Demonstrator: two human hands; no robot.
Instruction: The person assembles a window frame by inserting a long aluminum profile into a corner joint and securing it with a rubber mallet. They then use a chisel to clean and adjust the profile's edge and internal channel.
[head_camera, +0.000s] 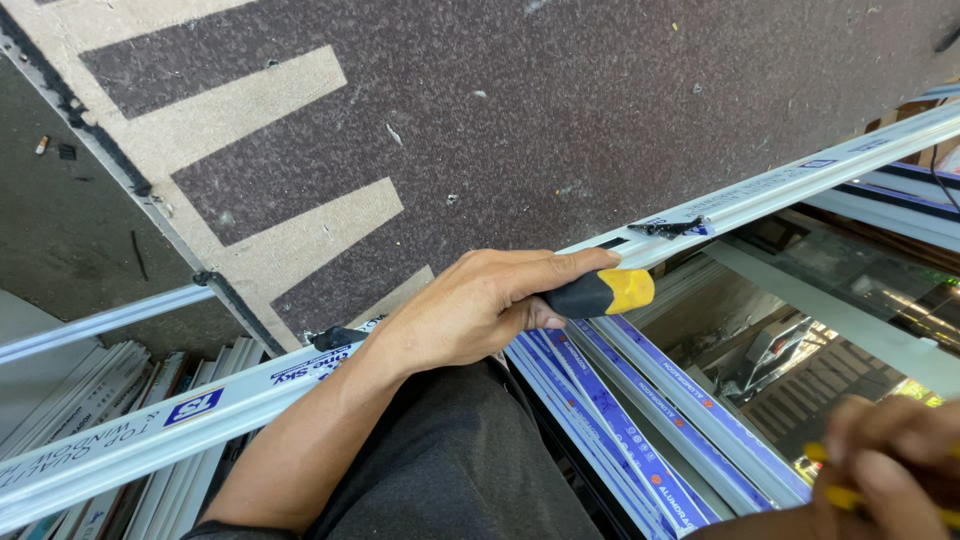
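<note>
Centrally, one left hand (470, 310) wraps its grip around one black-and-yellow handle (603, 292) against one white rail (780, 185). Lower right, the right hand (885, 465) pinches two thin yellow sticks (830, 475).

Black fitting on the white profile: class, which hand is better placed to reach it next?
Probably left. The left hand grips a black-and-yellow tool on the profile, just short of the fitting. The right hand is off at the lower right, blurred, holding a yellow thing.
</note>
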